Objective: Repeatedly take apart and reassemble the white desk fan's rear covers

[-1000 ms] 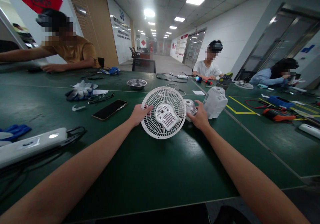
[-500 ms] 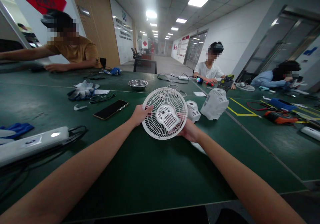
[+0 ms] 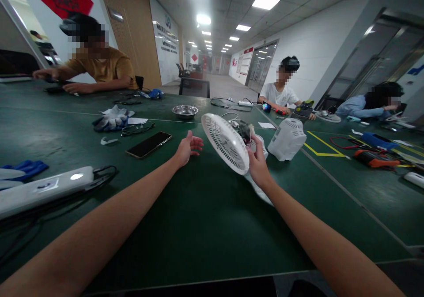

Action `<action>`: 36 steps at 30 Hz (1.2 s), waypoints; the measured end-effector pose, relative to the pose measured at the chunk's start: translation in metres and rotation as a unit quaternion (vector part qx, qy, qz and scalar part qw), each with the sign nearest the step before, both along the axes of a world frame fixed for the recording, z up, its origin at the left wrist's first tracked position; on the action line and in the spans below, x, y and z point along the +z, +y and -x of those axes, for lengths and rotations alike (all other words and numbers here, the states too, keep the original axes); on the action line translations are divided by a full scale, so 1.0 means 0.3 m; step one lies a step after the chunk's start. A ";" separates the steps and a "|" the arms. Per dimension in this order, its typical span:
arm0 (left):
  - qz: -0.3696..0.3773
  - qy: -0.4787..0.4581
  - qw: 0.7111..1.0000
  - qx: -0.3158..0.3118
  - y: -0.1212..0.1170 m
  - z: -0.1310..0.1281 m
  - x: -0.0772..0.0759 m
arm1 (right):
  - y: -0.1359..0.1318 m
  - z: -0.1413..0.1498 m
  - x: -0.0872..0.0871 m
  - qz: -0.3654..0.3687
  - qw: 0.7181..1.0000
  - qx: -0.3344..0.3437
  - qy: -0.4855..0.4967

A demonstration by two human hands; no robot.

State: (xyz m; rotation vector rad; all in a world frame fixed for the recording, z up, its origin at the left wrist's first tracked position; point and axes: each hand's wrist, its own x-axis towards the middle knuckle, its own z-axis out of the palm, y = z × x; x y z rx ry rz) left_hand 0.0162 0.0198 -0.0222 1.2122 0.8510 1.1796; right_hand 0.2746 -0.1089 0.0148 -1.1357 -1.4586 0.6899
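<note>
My right hand (image 3: 257,167) grips the lower rim of a white round fan grille (image 3: 225,142) and holds it tilted on edge above the green table (image 3: 205,226), with dark motor parts showing behind it. My left hand (image 3: 188,148) hovers just left of the grille, fingers spread, holding nothing. A small white fan cap (image 3: 260,146) sits behind the grille, partly hidden. The white fan housing (image 3: 286,139) stands to the right of it. Another white part (image 3: 260,193) lies flat under my right wrist.
A black phone (image 3: 149,144) lies left of my left hand, with gloves (image 3: 111,119), a cable and a steel bowl (image 3: 184,110) beyond. A white power strip (image 3: 43,189) sits at near left. Tools lie at right (image 3: 371,156). Three other people sit at the table's far sides.
My left hand has let go of the grille and opened. My right hand has turned the grille from facing me to edge-on, tilted to the right.
</note>
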 end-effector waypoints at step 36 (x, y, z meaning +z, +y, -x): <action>0.102 -0.014 0.994 -0.026 -0.014 -0.026 0.021 | 0.119 -0.113 -0.006 0.007 0.974 -0.131 0.186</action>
